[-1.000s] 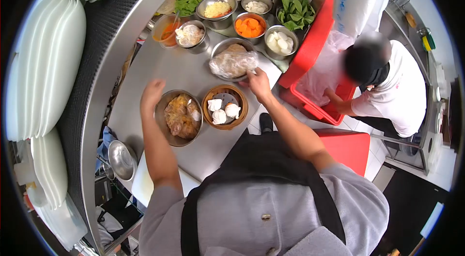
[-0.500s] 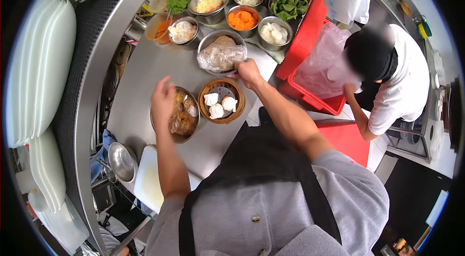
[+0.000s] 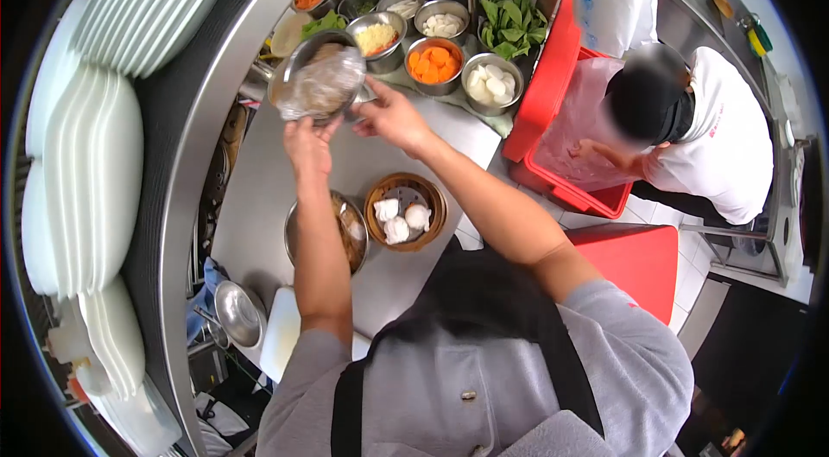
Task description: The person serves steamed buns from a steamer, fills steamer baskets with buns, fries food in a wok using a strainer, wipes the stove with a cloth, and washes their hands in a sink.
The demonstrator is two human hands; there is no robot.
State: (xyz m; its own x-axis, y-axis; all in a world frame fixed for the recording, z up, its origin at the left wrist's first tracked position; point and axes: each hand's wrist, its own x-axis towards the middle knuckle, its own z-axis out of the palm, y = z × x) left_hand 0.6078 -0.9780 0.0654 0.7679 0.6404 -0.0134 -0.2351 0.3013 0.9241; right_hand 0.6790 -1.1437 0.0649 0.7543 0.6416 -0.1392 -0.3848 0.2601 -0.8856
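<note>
A metal bowl with a plastic-wrapped brown food bundle [image 3: 325, 84] is tilted above the back left of the steel counter, blurred by motion. My left hand [image 3: 309, 146] grips its near rim from below. At its right side is my right hand [image 3: 390, 118], fingers curled beside the rim; whether they touch the bowl I cannot tell. Nearer to me stands a round bamboo steamer [image 3: 439, 209] holding several white wrapped pieces [image 3: 396, 230]. Left of the steamer, a metal bowl of brown food [image 3: 352, 228] is partly hidden under my left forearm.
Bowls of carrot slices [image 3: 434, 65], white slices [image 3: 490, 85] and leafy greens [image 3: 513, 23] line the back. A co-worker [image 3: 712, 137] leans over a red bin [image 3: 577, 191] at right. Stacked white plates [image 3: 91, 180] fill the left shelf. An empty metal bowl [image 3: 240, 313] sits lower left.
The bowl with the wrapped bundle has been lifted and moved left, over the small bowls there. My left hand has gone up to its rim, and my right hand has moved left.
</note>
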